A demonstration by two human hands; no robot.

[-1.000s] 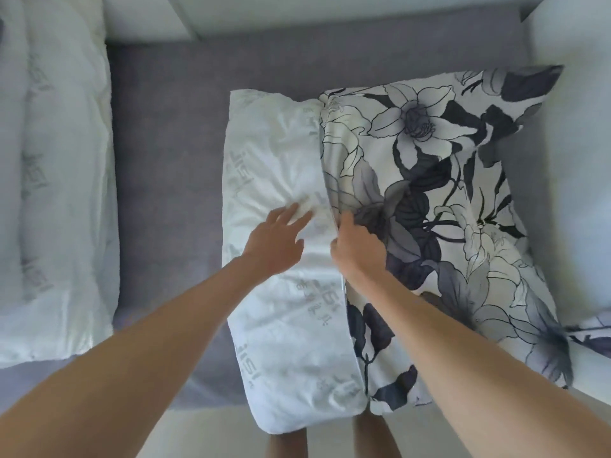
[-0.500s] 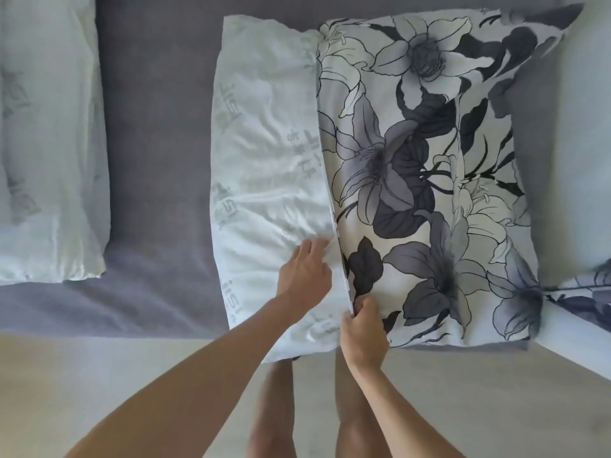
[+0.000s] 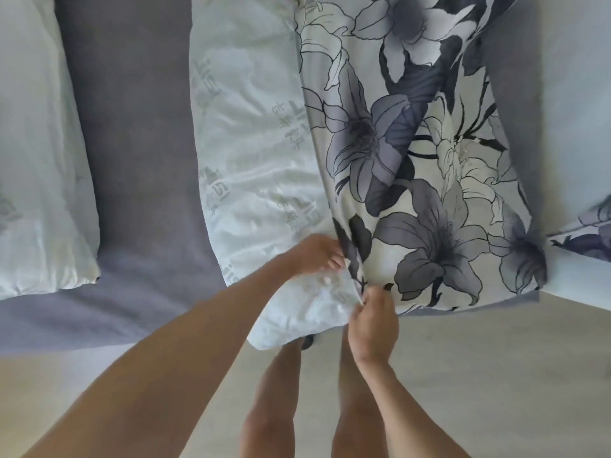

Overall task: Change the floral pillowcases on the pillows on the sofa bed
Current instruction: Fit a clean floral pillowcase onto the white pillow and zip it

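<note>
A white pillow [image 3: 251, 153] with pale grey lettering lies on the grey sofa bed [image 3: 132, 133]. Its right half sits inside a floral pillowcase [image 3: 413, 160] printed with grey and dark blue lilies. My left hand [image 3: 314, 256] grips the open edge of the pillowcase near the pillow's front corner, fingers curled around the fabric. My right hand [image 3: 373, 319] pinches the same edge lower down, at the front of the sofa bed. The pillow's front corner hangs over the bed's edge.
A second bare white pillow [image 3: 39, 166] lies at the left of the sofa bed. A pale armrest [image 3: 575, 110] stands at the right, with more floral fabric [image 3: 588, 236] beside it. Light floor [image 3: 496, 375] and my legs are below.
Both hands slid down the pillowcase's open edge from mid-pillow to its front corner. The left hand went from lying flat on the pillow to gripping the edge. The view moved closer.
</note>
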